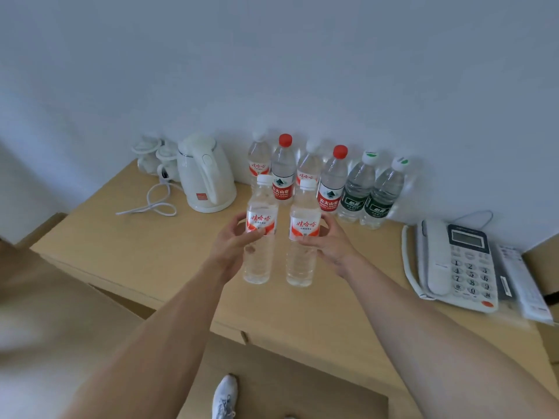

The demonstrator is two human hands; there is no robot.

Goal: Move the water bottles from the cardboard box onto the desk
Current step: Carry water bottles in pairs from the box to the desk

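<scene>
Bottles in hand, one per side. We see the left hand (234,241) wrapped around the label band of the left bottle (260,231), thumb in front and fingers curled behind; the right hand (329,241) grips the right bottle (303,234) the same way at its label. Both bottles are upright, white-capped, with red and white labels, side by side and not touching. We cannot tell whether their bases rest on the table (136,246) or hang just above it.

Behind them, against the wall, we note a row of six bottles (326,179) standing upright: two more white-capped, two with red caps and red labels, two with green labels at the right end. They stand close together, the held pair just in front of the row's left half.

Left of the row stands a white kettle (205,173) with its cord (151,204) looped on the tabletop; small white cups (154,155) sit behind it. At the right edge lie a white desk phone (453,264) and a remote (523,285) beside it.

Below, near the bottom edge, a white shoe (225,397) shows on brown cardboard (302,385), which we cannot confirm as the box.
</scene>
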